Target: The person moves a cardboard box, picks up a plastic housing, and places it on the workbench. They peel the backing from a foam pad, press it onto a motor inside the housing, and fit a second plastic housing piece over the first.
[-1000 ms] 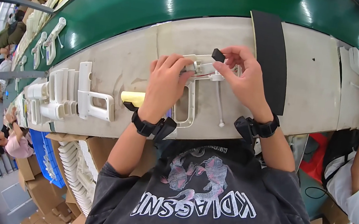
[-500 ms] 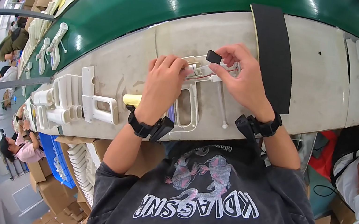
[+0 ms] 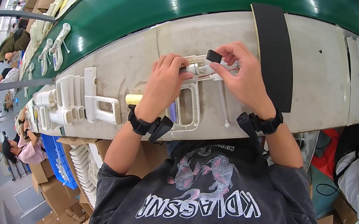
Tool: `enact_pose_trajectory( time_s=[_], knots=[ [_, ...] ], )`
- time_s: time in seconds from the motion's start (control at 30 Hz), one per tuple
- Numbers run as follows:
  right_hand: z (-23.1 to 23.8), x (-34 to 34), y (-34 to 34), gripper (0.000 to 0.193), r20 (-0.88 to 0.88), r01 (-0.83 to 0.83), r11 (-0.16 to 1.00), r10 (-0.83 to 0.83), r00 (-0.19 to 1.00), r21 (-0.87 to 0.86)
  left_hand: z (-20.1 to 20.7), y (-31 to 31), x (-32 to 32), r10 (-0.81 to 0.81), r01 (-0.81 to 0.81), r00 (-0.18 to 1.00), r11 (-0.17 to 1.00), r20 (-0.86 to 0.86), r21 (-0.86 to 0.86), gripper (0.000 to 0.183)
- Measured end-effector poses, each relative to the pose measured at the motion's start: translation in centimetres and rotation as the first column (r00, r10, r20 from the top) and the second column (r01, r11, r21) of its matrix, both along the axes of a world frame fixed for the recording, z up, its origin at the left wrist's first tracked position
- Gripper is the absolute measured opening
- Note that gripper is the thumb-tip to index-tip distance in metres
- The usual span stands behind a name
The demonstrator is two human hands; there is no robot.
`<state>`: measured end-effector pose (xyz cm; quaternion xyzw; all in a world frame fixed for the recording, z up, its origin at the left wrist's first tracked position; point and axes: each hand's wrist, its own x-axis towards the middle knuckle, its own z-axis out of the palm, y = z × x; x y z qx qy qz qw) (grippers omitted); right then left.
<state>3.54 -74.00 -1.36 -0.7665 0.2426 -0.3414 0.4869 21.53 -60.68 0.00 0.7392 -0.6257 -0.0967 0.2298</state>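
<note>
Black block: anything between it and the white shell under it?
Nothing visible. The right hand pinches the black block just above the top of the white shell, which the left hand steadies. Thin red wires lie on the shell beside it, not clearly under the block.

Both forearms come up from the bottom edge and angle in toward each other, each with a dark band strapped on the wrist. The left hand [image 3: 164,81] lies palm down, back of the hand to the camera, fingers curled forward and bunched together at the tips. The right hand [image 3: 242,77] sits just beside it, a bit higher and almost touching, wrist bent inward, thumb and forefinger pinched together at the top while the other fingers curl loosely below.
</note>
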Motion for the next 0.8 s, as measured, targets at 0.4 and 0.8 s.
enact_pose_trajectory(
  time_s=[0.4, 0.8],
  knots=[
    [0.0, 0.1, 0.0, 0.027, -0.015, 0.003, 1.0, -0.004, 1.0, -0.012, 1.4, -0.7, 1.0, -0.142, 0.142, 0.99, 0.99, 0.014, -0.022, 0.017],
    [0.2, 0.3, -0.1, 0.027, -0.036, -0.012, 1.0, 0.011, 0.999, -0.028, 1.1, -0.8, 1.7, -0.191, 0.189, 0.981, 0.98, -0.025, -0.066, 0.022]
  ],
)
